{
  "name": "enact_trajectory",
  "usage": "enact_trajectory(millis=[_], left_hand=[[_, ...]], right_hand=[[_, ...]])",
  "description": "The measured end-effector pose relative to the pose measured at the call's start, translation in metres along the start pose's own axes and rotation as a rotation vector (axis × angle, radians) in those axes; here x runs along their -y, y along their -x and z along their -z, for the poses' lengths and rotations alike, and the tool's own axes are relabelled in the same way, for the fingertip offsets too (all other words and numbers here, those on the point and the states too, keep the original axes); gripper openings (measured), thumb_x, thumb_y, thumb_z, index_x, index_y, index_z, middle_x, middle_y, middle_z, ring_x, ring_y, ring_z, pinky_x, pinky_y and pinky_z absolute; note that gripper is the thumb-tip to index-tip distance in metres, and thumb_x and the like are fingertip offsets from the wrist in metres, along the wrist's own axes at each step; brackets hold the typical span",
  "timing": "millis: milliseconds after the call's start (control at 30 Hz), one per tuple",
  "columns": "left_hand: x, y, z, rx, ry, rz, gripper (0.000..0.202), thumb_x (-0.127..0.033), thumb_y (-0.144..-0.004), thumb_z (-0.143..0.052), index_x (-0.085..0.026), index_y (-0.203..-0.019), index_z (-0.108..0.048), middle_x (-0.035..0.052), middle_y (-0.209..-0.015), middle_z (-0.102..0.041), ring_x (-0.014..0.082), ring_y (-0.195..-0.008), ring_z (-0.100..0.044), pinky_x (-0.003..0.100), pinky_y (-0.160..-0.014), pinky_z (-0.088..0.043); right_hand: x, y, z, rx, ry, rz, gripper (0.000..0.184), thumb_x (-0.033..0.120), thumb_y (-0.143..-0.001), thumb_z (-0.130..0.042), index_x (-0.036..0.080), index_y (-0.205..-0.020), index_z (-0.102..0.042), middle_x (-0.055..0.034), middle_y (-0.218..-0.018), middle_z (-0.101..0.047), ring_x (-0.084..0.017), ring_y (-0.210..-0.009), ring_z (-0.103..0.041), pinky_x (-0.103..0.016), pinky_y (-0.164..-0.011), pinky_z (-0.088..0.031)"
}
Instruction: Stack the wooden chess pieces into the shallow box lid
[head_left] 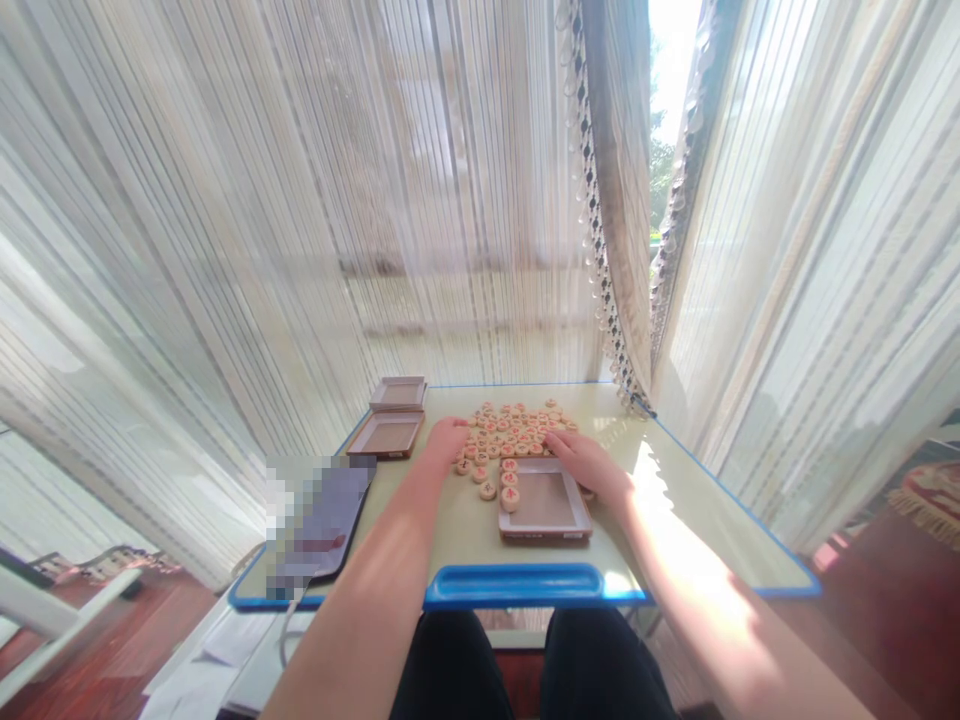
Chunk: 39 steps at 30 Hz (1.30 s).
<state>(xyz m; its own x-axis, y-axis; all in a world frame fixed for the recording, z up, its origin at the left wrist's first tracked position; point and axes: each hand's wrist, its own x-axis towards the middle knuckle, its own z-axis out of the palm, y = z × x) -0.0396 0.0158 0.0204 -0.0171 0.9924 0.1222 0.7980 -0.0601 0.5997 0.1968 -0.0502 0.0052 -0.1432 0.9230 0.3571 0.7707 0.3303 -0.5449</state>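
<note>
reaching forward with both bare arms over a pale bench (690,540) rimmed in blue, flanking a loose heap of round pieces (506,438), pale and marked with red or dark characters, toward the far middle of the bench. setting the left hand (448,438) at the heap's left edge, with fingers bent toward the pieces and close to one another; impossible to tell whether pinching one. laying the right hand (574,455) at the heap's right front, fingers together and pointing inward over the nearest pieces, just behind the far right corner of a shallow front box (546,537); impossible to tell whether gripping anything there.

seeing three red-marked pieces lined up along the left wall inside the front box, and several loose ones strewn just left of it. spotting something pale beside its right wall, mostly hidden by the right wrist.

finding two more shallow boxes at the far left, a nearer left box (388,436) and, right behind it, a farther left box (398,392). noting a tablet (337,525) on the near left, partly blurred, with a cable (286,630) dropping past the bench edge. sitting with dark-trousered knees (450,665) below the near rim, facing a sheer striped curtain (465,200), with sunlight across the right forearm.
</note>
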Motion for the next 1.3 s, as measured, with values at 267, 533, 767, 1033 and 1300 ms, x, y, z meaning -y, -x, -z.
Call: enact_trajectory(millis=[267, 533, 767, 1033, 1300], left_hand=[[-0.011, 0.015, 0.009, 0.054, -0.408, -0.025, 0.023, -0.028, -0.068, -0.052, -0.013, -0.076, -0.068, 0.0172, -0.088, -0.068, 0.0287, -0.088, -0.062, 0.032, -0.070, -0.045], [-0.021, 0.025, 0.015, 0.110, -0.417, -0.069, 0.019, -0.030, -0.068, -0.057, -0.015, -0.065, -0.066, 0.0090, -0.059, -0.063, 0.0244, -0.074, -0.062, 0.029, -0.062, -0.042], [-0.016, 0.019, 0.011, 0.067, -0.162, -0.068, 0.014, -0.028, -0.062, -0.064, -0.016, -0.069, -0.065, 0.0040, -0.067, -0.065, 0.0177, -0.067, -0.059, 0.026, -0.059, -0.040], [-0.030, 0.030, 0.007, 0.106, 0.297, -0.250, 0.026, -0.034, -0.068, -0.065, -0.014, -0.083, -0.061, 0.0039, -0.077, -0.065, 0.0143, -0.071, -0.059, 0.023, -0.062, -0.044], [-0.045, 0.047, 0.006, 0.368, 0.492, -0.222, 0.036, -0.042, -0.067, -0.065, -0.012, -0.087, -0.064, -0.0001, -0.063, -0.058, 0.0079, -0.050, -0.046, 0.020, -0.044, -0.033]], right_hand=[[-0.002, -0.003, -0.002, -0.006, 0.002, 0.020, 0.040, 0.040, -0.090, -0.033, 0.023, -0.097, -0.068, -0.0049, -0.110, -0.065, -0.023, -0.116, -0.050, -0.041, -0.100, -0.032], [0.001, -0.001, 0.001, -0.236, -0.042, 0.130, 0.027, 0.037, -0.083, -0.047, 0.022, -0.079, -0.068, -0.0043, -0.091, -0.070, -0.024, -0.118, -0.047, -0.041, -0.103, -0.029], [0.002, -0.001, -0.002, -0.288, -0.028, 0.234, 0.024, 0.035, -0.082, -0.050, 0.022, -0.072, -0.068, -0.0044, -0.079, -0.069, -0.023, -0.099, -0.056, -0.038, -0.091, -0.041], [0.017, 0.006, -0.001, -0.225, -0.087, 0.319, 0.013, 0.026, -0.078, -0.056, 0.023, -0.085, -0.066, -0.0042, -0.093, -0.066, -0.020, -0.094, -0.057, -0.036, -0.086, -0.044], [0.016, 0.005, -0.012, -0.183, -0.142, 0.263, 0.020, 0.029, -0.072, -0.064, 0.025, -0.092, -0.064, -0.0017, -0.092, -0.066, -0.018, -0.089, -0.058, -0.033, -0.081, -0.045]])
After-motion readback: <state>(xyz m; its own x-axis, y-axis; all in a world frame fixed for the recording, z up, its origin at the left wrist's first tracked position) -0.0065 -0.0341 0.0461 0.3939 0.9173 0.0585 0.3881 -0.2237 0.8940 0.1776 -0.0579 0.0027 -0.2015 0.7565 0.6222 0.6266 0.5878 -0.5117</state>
